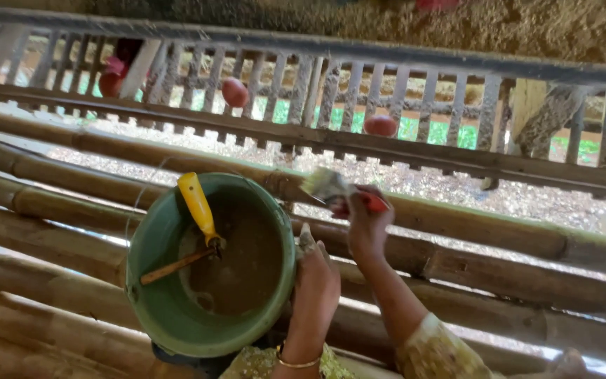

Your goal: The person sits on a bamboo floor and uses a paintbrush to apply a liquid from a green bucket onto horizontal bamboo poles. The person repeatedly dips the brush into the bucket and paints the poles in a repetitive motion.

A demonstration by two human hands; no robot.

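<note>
The right hand is closed around a red-handled brush, its bristles raised just over the bamboo pole. The left hand grips the rim of the green bucket, which sits just left of both hands and holds brownish liquid (plus a yellow-handled tool). I judge the coating is underway: the poles look mostly bare.
</note>
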